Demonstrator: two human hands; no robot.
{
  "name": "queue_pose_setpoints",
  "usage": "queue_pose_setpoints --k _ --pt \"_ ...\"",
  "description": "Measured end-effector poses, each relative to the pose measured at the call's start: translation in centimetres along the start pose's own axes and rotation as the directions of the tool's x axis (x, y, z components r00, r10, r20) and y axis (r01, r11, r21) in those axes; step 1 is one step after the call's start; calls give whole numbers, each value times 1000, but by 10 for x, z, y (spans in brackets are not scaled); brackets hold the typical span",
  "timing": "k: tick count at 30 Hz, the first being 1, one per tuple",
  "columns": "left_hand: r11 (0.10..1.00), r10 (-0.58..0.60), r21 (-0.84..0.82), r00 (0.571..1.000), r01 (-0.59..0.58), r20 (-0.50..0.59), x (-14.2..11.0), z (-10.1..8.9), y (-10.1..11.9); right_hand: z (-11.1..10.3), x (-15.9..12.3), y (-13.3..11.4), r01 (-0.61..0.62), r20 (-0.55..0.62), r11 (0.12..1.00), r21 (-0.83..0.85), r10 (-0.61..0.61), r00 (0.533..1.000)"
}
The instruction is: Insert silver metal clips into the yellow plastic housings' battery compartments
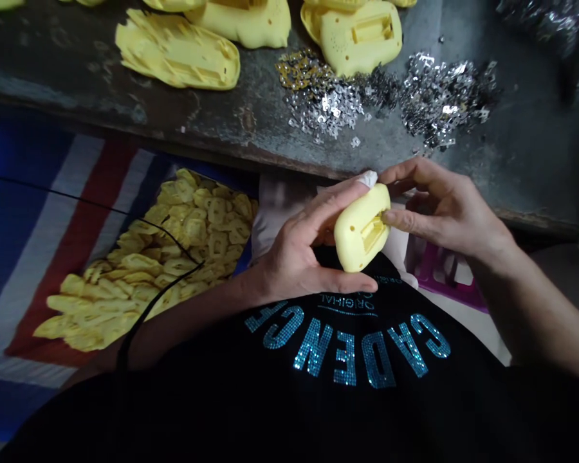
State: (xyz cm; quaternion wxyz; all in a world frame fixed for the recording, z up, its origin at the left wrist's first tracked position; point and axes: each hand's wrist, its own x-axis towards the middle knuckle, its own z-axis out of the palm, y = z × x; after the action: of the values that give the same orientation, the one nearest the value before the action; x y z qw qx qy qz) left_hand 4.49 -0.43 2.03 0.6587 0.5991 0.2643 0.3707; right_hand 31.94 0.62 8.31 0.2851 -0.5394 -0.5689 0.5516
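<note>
My left hand (313,244) is closed around a yellow plastic casing (354,241), held just in front of my chest. The casing has rounded ends, small holes and a rectangular recess facing me. A white wrap covers one fingertip of this hand. My right hand (431,199) grips the far right end of the same casing, its thumb tip at the recess and its forefinger by the upper edge. Whether a small part sits under that thumb is hidden. Beyond the hands, on the bench, lie piles of silvery metal clips (325,109) and shiny metal contacts (444,99).
More yellow casings (361,38) and an opened shell (178,51) lie along the dark workbench (212,122). At lower left, many yellow parts (174,244) are heaped on striped cloth (72,238). A black cable (154,299) crosses there. A purple plastic item (448,276) is below the bench.
</note>
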Motion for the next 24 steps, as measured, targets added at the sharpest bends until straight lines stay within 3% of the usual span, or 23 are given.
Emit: queue_pose_setpoints --k 3,5,11,13,15,18,20,22,24 --pt "968 169 182 985 -174 44 4 -2 1 3 4 4 -16 54 998 67 12 998" --pt "936 210 264 972 -232 109 6 -4 1 6 5 6 -3 33 997 83 0 999" --pt "904 115 380 969 -194 221 5 -4 10 21 -4 23 157 -164 986 -57 -164 973" --pt "901 58 407 972 -149 226 4 -3 18 23 -10 33 231 -239 962 -145 -261 935" --pt "919 -29 388 968 -72 249 5 -3 26 25 -15 41 324 -301 910 -259 -395 868" --pt "971 -191 194 942 140 276 7 -4 34 28 -23 47 397 -354 821 -411 -544 761" --pt "961 -275 56 925 270 262 11 -4 36 30 -27 49 383 -381 790 -479 -581 719" --pt "961 -269 7 928 276 257 15 -1 36 30 -30 51 375 -382 759 -532 -611 693" --pt "982 -189 57 948 180 257 18 2 34 28 -31 54 404 -363 716 -569 -659 659"
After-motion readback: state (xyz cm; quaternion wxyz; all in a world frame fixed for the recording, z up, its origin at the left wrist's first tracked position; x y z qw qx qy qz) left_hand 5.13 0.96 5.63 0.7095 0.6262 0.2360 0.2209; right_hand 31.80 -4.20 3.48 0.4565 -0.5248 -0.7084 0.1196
